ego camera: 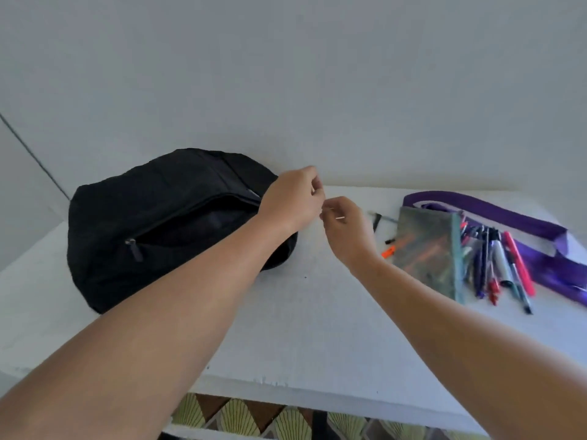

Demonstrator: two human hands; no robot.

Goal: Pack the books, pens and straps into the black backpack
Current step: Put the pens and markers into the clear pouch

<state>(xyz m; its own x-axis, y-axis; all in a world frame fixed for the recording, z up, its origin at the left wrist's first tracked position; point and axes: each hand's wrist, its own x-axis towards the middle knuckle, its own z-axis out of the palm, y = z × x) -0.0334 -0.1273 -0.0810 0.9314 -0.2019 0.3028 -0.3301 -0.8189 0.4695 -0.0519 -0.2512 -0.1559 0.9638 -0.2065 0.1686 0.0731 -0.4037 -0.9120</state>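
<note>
The black backpack lies on the white table at the left, its zip partly open. My left hand hovers over the bag's right end, fingers curled. My right hand is just to its right, fingertips almost meeting the left hand's, and something thin and pale shows at its fingers; I cannot tell what. A dark green book lies to the right. Several pens lie beside and under it. A purple strap curls behind them.
A pale wall stands right behind the table. The table's front edge runs across the bottom, with a patterned floor below it. An orange marker tip pokes out left of the book.
</note>
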